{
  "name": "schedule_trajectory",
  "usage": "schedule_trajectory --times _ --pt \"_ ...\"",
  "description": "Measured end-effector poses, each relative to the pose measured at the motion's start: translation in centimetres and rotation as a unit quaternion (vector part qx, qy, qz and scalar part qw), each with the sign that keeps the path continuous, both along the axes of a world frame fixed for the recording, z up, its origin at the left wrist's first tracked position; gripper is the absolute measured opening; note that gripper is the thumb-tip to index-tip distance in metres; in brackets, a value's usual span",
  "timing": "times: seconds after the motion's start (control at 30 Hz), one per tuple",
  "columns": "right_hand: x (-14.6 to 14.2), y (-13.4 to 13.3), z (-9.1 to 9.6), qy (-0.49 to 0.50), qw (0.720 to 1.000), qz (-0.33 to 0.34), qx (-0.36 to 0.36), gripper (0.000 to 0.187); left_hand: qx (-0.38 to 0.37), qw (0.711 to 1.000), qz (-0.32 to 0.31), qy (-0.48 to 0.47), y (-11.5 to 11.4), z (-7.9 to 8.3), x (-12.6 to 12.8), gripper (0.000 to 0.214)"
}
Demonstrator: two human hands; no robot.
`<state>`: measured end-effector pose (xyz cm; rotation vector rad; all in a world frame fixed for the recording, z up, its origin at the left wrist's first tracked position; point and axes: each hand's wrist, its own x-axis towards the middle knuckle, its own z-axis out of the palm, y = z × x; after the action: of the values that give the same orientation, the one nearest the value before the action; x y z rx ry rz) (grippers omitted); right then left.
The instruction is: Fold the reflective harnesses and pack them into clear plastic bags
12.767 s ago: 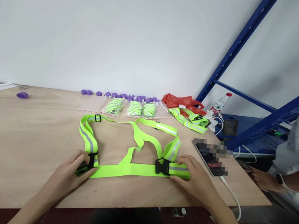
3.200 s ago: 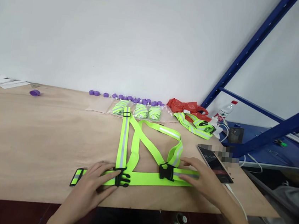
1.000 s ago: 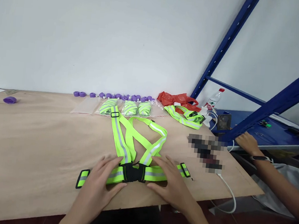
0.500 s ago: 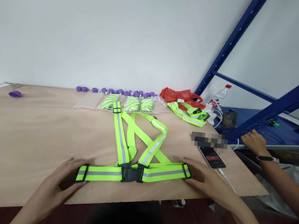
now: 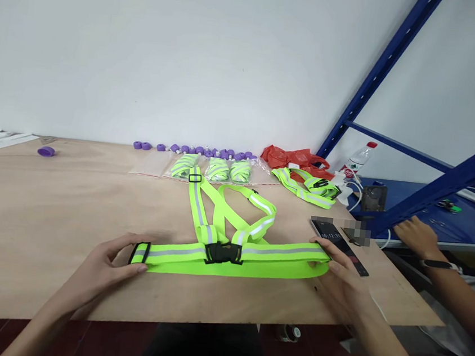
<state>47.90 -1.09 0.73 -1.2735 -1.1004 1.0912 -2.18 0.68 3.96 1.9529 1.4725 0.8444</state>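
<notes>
The left hand [image 5: 107, 264] and right hand [image 5: 346, 275] grip the green harness [image 5: 231, 216] either side of its black buckle [image 5: 224, 253]; uneven pulling could skew it, slack could twist the band. Behind the buckle, its straps lie on the surface [image 5: 68, 211], with three bagged bundles [image 5: 218, 170] beyond (purple pieces [image 5: 160, 147] too crowded to count). Rightward: one phone [image 5: 337, 239].

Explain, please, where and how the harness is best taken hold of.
Probably by both ends of its belt, one hand from each side: the left hand at the end slider, the right hand at the looped end. The belt runs crosswise with the buckle fastened near its middle, so a pinch at each end should spread it evenly. The straps lie slack and crossed, a poorer hold.
</notes>
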Motion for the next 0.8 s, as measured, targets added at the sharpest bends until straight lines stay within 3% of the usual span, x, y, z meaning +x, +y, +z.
schedule_trajectory --times 0.1,0.23,0.47,0.67,0.8 --pt "0.4 0.0 1.1 -0.086 0.995 0.050 -0.016 0.054 0.020 0.999 -0.021 0.045 0.2 0.5 -0.8 0.041" --pt "1.6 -1.4 2.0 -0.230 0.965 0.115 -0.056 0.055 0.030 0.994 -0.060 0.087 -0.5 -0.7 -2.1 0.036" --pt "0.7 -4.0 3.2 -0.479 0.859 0.176 -0.051 0.045 0.060 0.977 -0.117 0.167 -2.4 -2.3 -2.3 0.041" --pt "-0.6 -3.6 3.3 -0.540 0.811 0.199 -0.100 0.043 0.070 0.968 -0.132 0.200 -2.2 -3.0 -2.3 0.043" --pt "-0.8 -3.3 4.3 -0.521 0.812 0.225 -0.137 0.055 0.111 0.965 -0.110 0.209 -2.9 -0.4 -0.4 0.073"
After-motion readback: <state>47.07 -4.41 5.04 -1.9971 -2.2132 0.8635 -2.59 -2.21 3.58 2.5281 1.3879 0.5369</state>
